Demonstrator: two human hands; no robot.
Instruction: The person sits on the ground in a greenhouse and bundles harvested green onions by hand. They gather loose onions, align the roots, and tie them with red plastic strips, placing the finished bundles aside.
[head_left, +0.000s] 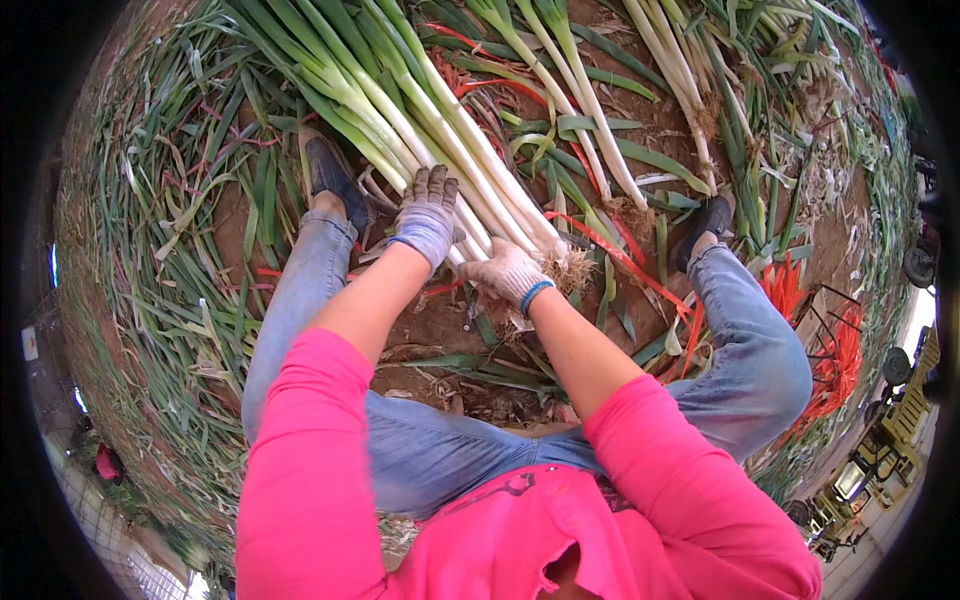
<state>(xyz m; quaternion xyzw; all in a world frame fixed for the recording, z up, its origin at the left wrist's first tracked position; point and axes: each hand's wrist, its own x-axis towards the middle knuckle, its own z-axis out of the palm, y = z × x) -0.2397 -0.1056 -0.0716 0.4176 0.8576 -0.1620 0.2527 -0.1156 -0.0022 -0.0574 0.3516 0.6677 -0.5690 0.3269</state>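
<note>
A bundle of long green onions lies slantwise before me, green leaves toward the top left and shaggy roots toward the lower right. My left hand, in a soiled knit glove, lies over the white stalks on the bundle's left side with its fingers together. Close to the root end, my right hand grips the stalks from the near side. Its fingers are partly hidden beneath them. This glove is pale, with a blue cuff band. A few separate green onions lie right of the bundle.
Orange-red plastic ties run over the soil by the bundle. A larger heap of them lies beyond my right knee, by a wire frame. More green onions lie at the upper right. Loose leaves cover the left ground. A yellow vehicle stands far right.
</note>
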